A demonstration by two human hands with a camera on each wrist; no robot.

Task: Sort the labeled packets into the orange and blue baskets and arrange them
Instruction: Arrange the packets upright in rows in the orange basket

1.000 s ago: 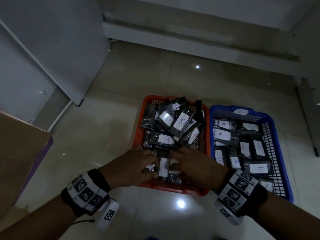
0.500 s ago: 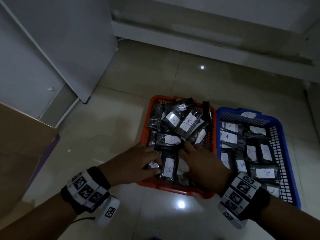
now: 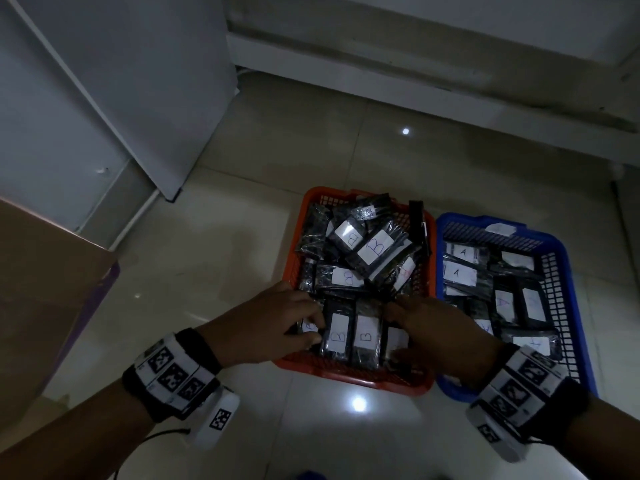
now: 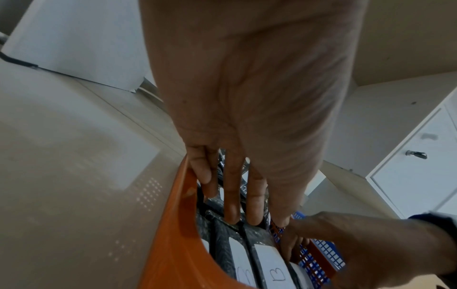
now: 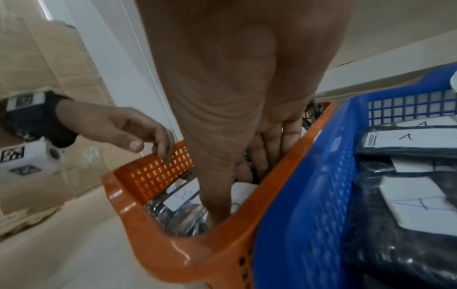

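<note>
An orange basket (image 3: 349,374) on the floor holds black packets labeled B. Several lie piled loosely at its back (image 3: 375,249), and two B packets (image 3: 365,336) lie side by side along the near edge. My left hand (image 3: 313,327) rests with straight fingers (image 4: 232,213) on the packets at the near-left corner. At the right end of that row, my right hand (image 3: 398,327) touches a packet, its fingers (image 5: 262,162) straight and the thumb reaching down inside the orange wall (image 5: 193,252). Touching it on the right, the blue basket (image 3: 575,306) holds packets labeled A (image 3: 457,273).
A cardboard box (image 3: 45,289) stands at the left on the tiled floor. A white panel (image 3: 121,98) leans behind it, and a wall ledge (image 3: 415,64) runs across the back. Bare tile (image 3: 214,254) lies left of the orange basket.
My hands have drawn apart along the near edge of the orange basket. Two B packets now lie side by side between them. The view has shifted slightly.
</note>
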